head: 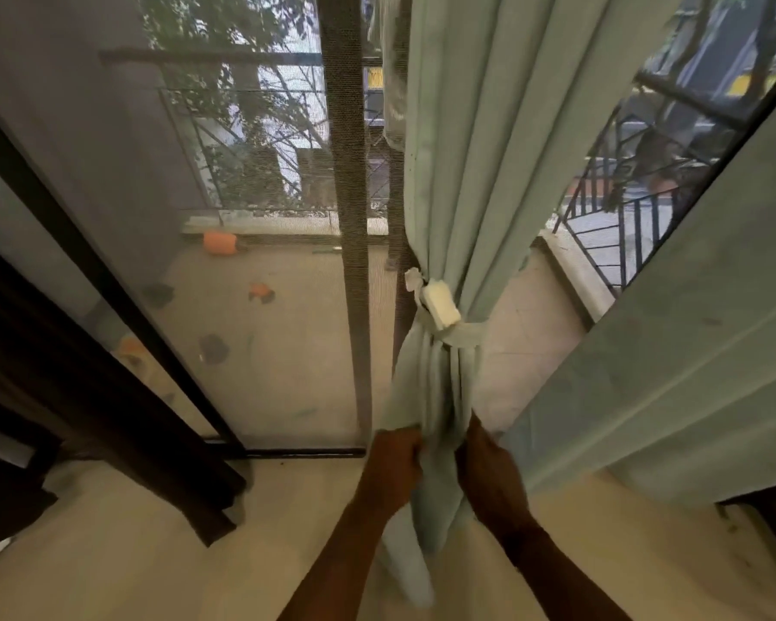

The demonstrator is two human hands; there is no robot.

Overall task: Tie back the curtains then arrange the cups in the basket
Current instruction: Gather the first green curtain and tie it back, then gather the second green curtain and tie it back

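Note:
A pale green curtain (480,163) hangs in the middle of the head view, gathered at mid height by a matching tieback band (462,331) with a white block clasp (440,304). Below the band the folds bunch into a narrow bundle. My left hand (395,468) grips the left edge of that bundle, fingers closed on the cloth. My right hand (489,472) holds its right side. A second pale green curtain (691,351) hangs loose at the right. No cups or basket are in view.
A dark door frame post (355,262) stands just left of the tied curtain, with mesh screen and a balcony beyond. An orange pot (219,242) lies on the balcony floor. A dark curtain (86,419) hangs at the left. Black railings (623,226) show at the right.

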